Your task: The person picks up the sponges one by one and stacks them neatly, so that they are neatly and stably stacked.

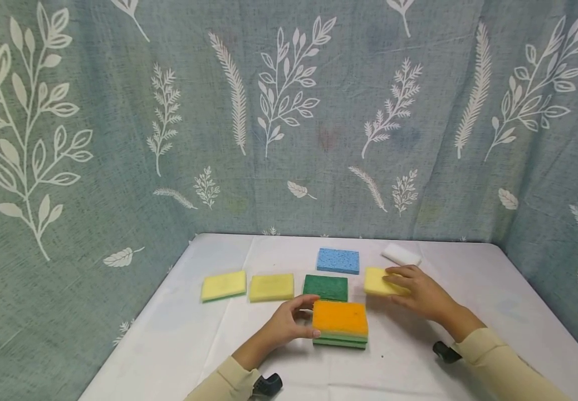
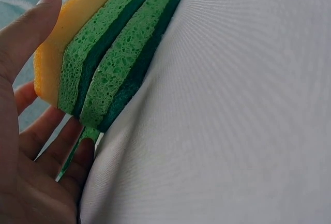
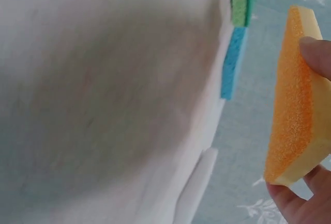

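My right hand [image 1: 423,293] grips a yellow sponge [image 1: 379,282] by its right side, above the table. In the right wrist view that sponge [image 3: 297,97] shows an orange scouring face, with thumb and fingers on its edges. My left hand [image 1: 285,326] holds the left end of a sponge stack, thumb at the front corner and fingertips at the back. On top of the stack lies an orange-faced sponge [image 1: 340,317]; below it are two green sponges [image 2: 116,71], each with a dark green scouring layer. Right behind the stack lies another green sponge [image 1: 326,287].
Two yellow sponges [image 1: 224,285] lie side by side at the left of the white-covered table [image 1: 169,334]. A blue sponge [image 1: 338,260] and a white block [image 1: 401,254] lie near the back edge. A leaf-patterned curtain [image 1: 289,184] stands behind and at both sides.
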Demonstrator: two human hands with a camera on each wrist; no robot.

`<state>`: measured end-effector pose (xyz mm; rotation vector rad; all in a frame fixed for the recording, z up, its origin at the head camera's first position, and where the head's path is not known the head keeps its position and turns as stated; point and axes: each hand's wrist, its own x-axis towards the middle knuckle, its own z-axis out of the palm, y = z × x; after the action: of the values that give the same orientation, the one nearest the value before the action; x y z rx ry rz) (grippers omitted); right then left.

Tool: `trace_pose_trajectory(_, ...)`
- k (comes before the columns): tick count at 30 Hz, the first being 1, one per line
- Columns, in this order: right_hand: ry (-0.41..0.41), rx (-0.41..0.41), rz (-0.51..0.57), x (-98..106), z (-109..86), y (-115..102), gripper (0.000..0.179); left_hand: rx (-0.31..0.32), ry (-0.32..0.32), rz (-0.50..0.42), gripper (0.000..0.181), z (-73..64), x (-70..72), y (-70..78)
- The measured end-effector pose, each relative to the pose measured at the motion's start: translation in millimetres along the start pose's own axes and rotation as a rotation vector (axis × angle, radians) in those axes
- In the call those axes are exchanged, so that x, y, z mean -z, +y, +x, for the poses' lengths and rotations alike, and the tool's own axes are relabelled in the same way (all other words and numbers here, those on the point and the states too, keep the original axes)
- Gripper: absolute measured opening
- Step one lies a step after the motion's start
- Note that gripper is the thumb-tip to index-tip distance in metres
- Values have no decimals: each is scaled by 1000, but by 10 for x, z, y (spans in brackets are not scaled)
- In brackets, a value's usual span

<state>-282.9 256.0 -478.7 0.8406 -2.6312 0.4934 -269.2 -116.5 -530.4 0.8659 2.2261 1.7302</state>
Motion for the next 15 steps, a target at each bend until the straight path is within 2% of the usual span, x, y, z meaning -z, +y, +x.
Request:
trace_pose_trajectory(4,7,-10,18,36,-10,-88,49,1,0,-13,78,-6,-6,1)
trace_pose_trajectory(7,4,-7,19,52,-15,-134,49,-22,0,-13,78,-4,-5,-11)
trace_pose_trajectory(11,41,28,16,48,-29,-176,48,-49,6,-8,77,5,-2,-32)
trace_pose_trajectory(15,87,72,16,21,-47,-230,48,-18,10,-12,75,9,-1,-19)
